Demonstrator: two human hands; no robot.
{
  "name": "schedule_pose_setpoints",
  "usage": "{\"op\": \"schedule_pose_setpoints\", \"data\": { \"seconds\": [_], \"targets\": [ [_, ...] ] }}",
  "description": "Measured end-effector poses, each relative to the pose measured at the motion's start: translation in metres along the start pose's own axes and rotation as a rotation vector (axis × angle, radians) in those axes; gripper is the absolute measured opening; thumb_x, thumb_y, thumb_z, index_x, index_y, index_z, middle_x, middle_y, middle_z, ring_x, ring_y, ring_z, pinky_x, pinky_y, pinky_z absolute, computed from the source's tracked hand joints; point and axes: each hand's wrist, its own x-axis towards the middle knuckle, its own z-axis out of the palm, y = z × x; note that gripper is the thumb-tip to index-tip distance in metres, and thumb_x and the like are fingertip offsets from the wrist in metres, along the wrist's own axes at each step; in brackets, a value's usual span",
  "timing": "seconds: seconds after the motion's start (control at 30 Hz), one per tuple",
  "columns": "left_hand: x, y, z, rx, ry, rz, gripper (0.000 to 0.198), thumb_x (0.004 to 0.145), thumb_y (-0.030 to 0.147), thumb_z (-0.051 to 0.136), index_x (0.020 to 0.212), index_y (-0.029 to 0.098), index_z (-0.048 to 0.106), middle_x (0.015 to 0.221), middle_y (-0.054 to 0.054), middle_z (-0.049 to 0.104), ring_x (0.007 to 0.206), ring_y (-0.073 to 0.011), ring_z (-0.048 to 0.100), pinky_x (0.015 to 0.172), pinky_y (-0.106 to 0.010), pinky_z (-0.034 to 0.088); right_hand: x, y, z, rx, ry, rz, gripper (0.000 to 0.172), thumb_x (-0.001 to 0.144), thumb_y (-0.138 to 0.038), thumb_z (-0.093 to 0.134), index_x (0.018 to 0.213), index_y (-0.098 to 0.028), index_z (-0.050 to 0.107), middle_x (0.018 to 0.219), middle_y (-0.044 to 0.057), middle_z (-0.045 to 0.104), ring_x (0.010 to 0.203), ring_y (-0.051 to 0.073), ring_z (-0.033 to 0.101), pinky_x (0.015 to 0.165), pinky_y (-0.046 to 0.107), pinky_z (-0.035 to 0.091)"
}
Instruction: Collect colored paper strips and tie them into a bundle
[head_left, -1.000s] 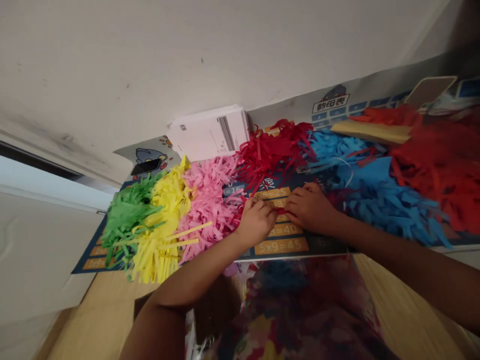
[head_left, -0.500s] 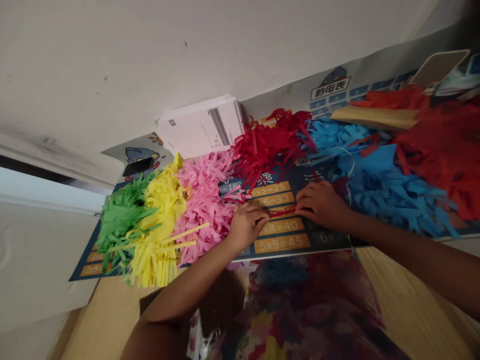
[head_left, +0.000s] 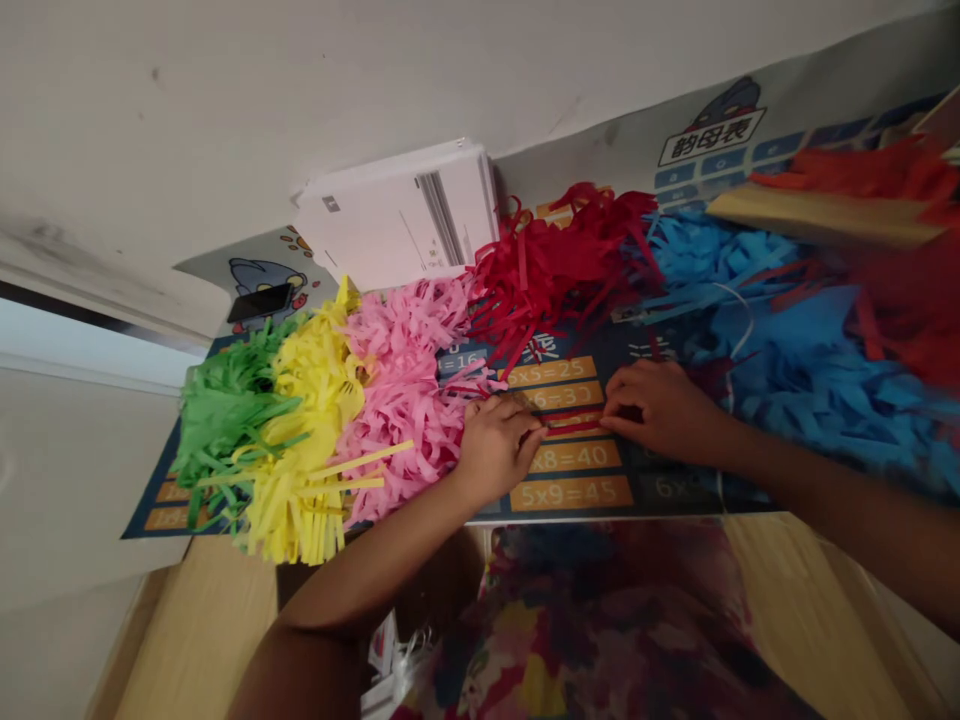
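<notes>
White wall rises behind a light wooden surface (head_left: 196,640), where a navy multiplication-table mat (head_left: 574,490) lies with rows of orange sums, "5×9=45" among them. A person's bare forearms reach in from the lower edge of the view and meet over the mat's middle. The left hand (head_left: 496,450) curls closed, its fingers (head_left: 517,425) gripping one end of a thin red paper strip (head_left: 574,427). The right hand (head_left: 661,408) pinches the other end with its fingertips (head_left: 616,422), so the strip runs taut-looking and nearly level between them, just above the printed sums.

Fringed paper heaps line the far side of the mat in bands of colour: green shreds (head_left: 229,420) touching yellow strips (head_left: 307,440), then pink shreds (head_left: 405,400) just beside the left hand, and a red tangle (head_left: 559,270) above the hands. Blue fringe (head_left: 795,350) sits beyond the right hand, with a larger red mass (head_left: 919,300) and orange-red strips (head_left: 847,170) at the far edge. A tan cardboard strip (head_left: 825,215) lies among them. A stack of white printed paper (head_left: 397,215) rests against the wall, and a black smartphone (head_left: 260,302) lies near it on a cartoon-printed sheet (head_left: 225,270).
</notes>
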Motion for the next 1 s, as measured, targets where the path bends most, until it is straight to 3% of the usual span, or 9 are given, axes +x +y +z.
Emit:
{"op": "schedule_pose_setpoints", "data": {
  "seconds": [0.13, 0.27, 0.37, 0.57, 0.67, 0.73, 0.8, 0.87, 1.0],
  "targets": [
    [0.005, 0.006, -0.001, 0.164, -0.019, 0.023, 0.013, 0.092, 0.029, 0.060, 0.085, 0.021, 0.068, 0.092, -0.005, 0.071, 0.090, -0.0241, 0.058, 0.073, -0.041, 0.033, 0.004, -0.013, -0.005, -0.137, -0.025, 0.033, 0.013, 0.083, -0.030, 0.066, 0.074, -0.022, 0.070, 0.086, 0.003, 0.069, 0.086, 0.022, 0.054, 0.072, 0.036, 0.024],
    [0.003, 0.010, -0.002, 0.301, 0.013, 0.293, 0.014, 0.096, 0.023, 0.056, 0.103, 0.027, 0.068, 0.093, -0.002, 0.071, 0.095, -0.0237, 0.055, 0.084, -0.046, 0.031, -0.001, -0.027, -0.003, -0.270, 0.115, -0.220, 0.014, 0.089, -0.019, 0.058, 0.084, -0.024, 0.070, 0.088, 0.003, 0.070, 0.093, 0.024, 0.053, 0.080, 0.042, 0.025],
    [-0.001, 0.010, -0.003, 0.356, 0.047, 0.402, 0.017, 0.099, 0.025, 0.052, 0.102, 0.027, 0.069, 0.097, -0.001, 0.072, 0.095, -0.0211, 0.054, 0.089, -0.047, 0.030, -0.007, -0.031, 0.001, -0.357, 0.172, -0.353, 0.020, 0.097, -0.021, 0.051, 0.087, -0.023, 0.069, 0.085, 0.002, 0.070, 0.092, 0.022, 0.053, 0.083, 0.044, 0.026],
    [0.003, 0.017, 0.009, 0.374, 0.104, 0.409, 0.021, 0.100, 0.027, 0.049, 0.099, 0.021, 0.069, 0.086, -0.002, 0.069, 0.092, -0.0212, 0.054, 0.090, -0.048, 0.032, -0.003, -0.037, 0.002, -0.506, 0.136, -0.440, 0.023, 0.096, -0.014, 0.052, 0.079, -0.021, 0.067, 0.078, 0.002, 0.065, 0.088, 0.021, 0.051, 0.083, 0.043, 0.029],
    [0.009, 0.020, 0.010, 0.411, 0.203, 0.405, 0.021, 0.100, 0.022, 0.050, 0.089, 0.020, 0.068, 0.079, 0.000, 0.067, 0.087, -0.0189, 0.056, 0.089, -0.047, 0.032, -0.001, -0.048, -0.003, -0.555, 0.180, -0.415, 0.025, 0.097, -0.014, 0.051, 0.077, -0.020, 0.066, 0.078, 0.002, 0.066, 0.086, 0.020, 0.051, 0.081, 0.041, 0.029],
    [0.006, 0.024, 0.000, 0.414, 0.293, 0.420, 0.016, 0.098, 0.020, 0.054, 0.090, 0.019, 0.067, 0.083, 0.001, 0.070, 0.087, -0.0176, 0.058, 0.090, -0.045, 0.032, -0.007, -0.064, -0.013, -0.572, 0.250, -0.377, 0.026, 0.097, -0.014, 0.050, 0.078, -0.019, 0.066, 0.078, 0.003, 0.066, 0.086, 0.020, 0.052, 0.080, 0.040, 0.029],
    [-0.006, 0.033, -0.019, 0.360, 0.412, 0.460, 0.010, 0.096, 0.019, 0.057, 0.099, 0.019, 0.067, 0.092, 0.001, 0.074, 0.090, -0.0164, 0.060, 0.093, -0.044, 0.032, -0.022, -0.085, -0.027, -0.488, 0.362, -0.330, 0.025, 0.098, -0.016, 0.049, 0.082, -0.019, 0.068, 0.081, 0.002, 0.068, 0.086, 0.020, 0.054, 0.080, 0.040, 0.030],
    [-0.023, 0.046, -0.044, 0.269, 0.533, 0.538, 0.014, 0.096, 0.018, 0.057, 0.106, 0.018, 0.067, 0.097, 0.000, 0.076, 0.091, -0.0151, 0.062, 0.098, -0.043, 0.031, -0.042, -0.105, -0.040, -0.231, 0.409, -0.254, 0.022, 0.100, -0.023, 0.050, 0.090, -0.021, 0.070, 0.087, 0.002, 0.071, 0.085, 0.018, 0.057, 0.078, 0.038, 0.031],
    [-0.050, 0.072, -0.077, 0.156, 0.565, 0.676, 0.016, 0.096, 0.017, 0.056, 0.102, 0.020, 0.070, 0.090, 0.003, 0.078, 0.086, -0.0118, 0.065, 0.106, -0.039, 0.029, -0.068, -0.123, -0.051, 0.586, 0.080, -0.067, 0.029, 0.097, -0.043, 0.053, 0.093, -0.024, 0.074, 0.086, 0.002, 0.072, 0.078, 0.016, 0.062, 0.072, 0.031, 0.040]
  ]
}}
